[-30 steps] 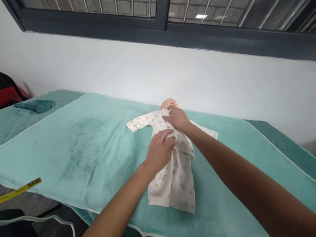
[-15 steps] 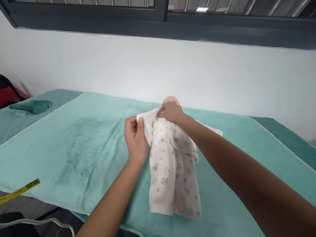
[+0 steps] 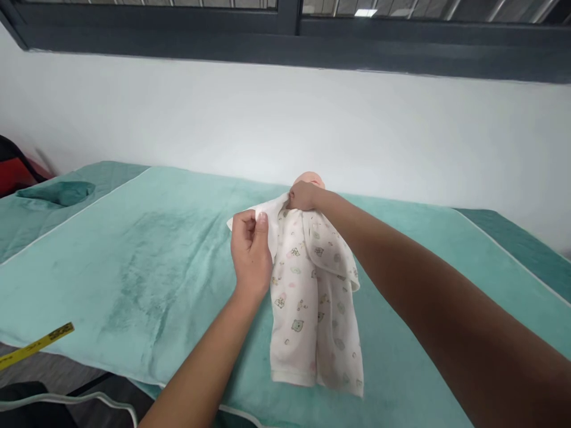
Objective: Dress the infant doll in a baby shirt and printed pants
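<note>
A doll (image 3: 308, 177) lies on its back on the green cover, most of its head hidden behind my right hand. White baby clothes (image 3: 295, 297) printed with small animals cover its body, the trouser legs pointing toward me. My left hand (image 3: 252, 249) pinches the white sleeve (image 3: 272, 223) on the left side between thumb and fingers. At the neck and shoulder, my right hand (image 3: 306, 196) is closed with its fingers in the edge of the top; the fingertips are partly hidden. The top's front flap (image 3: 332, 249) hangs loosely to the right.
A green plush cover (image 3: 147, 261) spreads over the bed, against a white wall (image 3: 267, 125) under a dark window frame (image 3: 285, 44). A yellow strip (image 3: 38, 346) juts in at lower left. A red and black item (image 3: 15, 172) stands at far left.
My left hand has shifted slightly right along the sleeve, and the sleeve's end now sticks out beyond it to the left. My right hand has moved a little at the shoulder.
</note>
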`<state>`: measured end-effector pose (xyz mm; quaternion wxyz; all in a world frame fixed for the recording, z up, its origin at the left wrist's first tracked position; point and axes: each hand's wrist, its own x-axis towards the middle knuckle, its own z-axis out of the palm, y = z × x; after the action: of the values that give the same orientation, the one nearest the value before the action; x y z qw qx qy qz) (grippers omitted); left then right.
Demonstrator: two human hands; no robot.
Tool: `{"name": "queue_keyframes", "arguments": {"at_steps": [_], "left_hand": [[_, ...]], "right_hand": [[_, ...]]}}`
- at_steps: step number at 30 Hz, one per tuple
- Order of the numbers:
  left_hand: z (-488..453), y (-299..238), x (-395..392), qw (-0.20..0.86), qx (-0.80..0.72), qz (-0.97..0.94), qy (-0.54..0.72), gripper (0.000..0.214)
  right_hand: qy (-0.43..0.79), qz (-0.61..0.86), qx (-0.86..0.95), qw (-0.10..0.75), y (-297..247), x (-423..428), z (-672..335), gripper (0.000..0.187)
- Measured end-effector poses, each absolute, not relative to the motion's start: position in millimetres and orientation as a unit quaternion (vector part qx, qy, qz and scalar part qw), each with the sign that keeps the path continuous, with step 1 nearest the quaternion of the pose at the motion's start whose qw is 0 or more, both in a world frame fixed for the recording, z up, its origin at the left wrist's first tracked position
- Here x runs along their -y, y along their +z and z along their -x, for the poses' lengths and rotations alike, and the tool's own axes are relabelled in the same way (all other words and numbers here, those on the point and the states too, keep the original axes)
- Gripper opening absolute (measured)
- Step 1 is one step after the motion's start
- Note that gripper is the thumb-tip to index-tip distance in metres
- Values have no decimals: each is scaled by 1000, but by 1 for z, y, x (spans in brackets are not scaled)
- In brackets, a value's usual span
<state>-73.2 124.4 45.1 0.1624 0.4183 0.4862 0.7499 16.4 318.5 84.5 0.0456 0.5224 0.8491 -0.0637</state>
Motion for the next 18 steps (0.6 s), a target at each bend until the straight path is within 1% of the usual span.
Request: {"name": "queue_keyframes", "arguments": {"at_steps": [3,6,9,11,12,14,16,18], "left_hand": [[70,45,-121,136,-492,-504,696,16],[66,43,-117,102,-478,-630,604,14],[62,37,-114,41,-461,-718,520,14],[60,32,-113,-1,-450,-746,490,13],[59,31,-113,-16,-442,-755,484,13],[58,30,-113,-32,-430,-764,479,12],[57,31,-113,-37,-430,-769,472,13],[57,33,-113,-40,-437,-772,459,14]], "right_hand": [[-47,-535,-843,24,80,-315,-15,20],[-36,-555,-831,-4,77,-311,-16,24],[-30,-552,-832,-43,77,-305,-24,36],[-32,-510,-855,-85,78,-299,-32,47],[-36,-473,-874,-103,79,-297,-37,48],[-34,-393,-911,-122,81,-292,-48,41],[0,-337,-935,-110,86,-290,-57,30],[59,-317,-943,-82,91,-290,-65,30]]}}
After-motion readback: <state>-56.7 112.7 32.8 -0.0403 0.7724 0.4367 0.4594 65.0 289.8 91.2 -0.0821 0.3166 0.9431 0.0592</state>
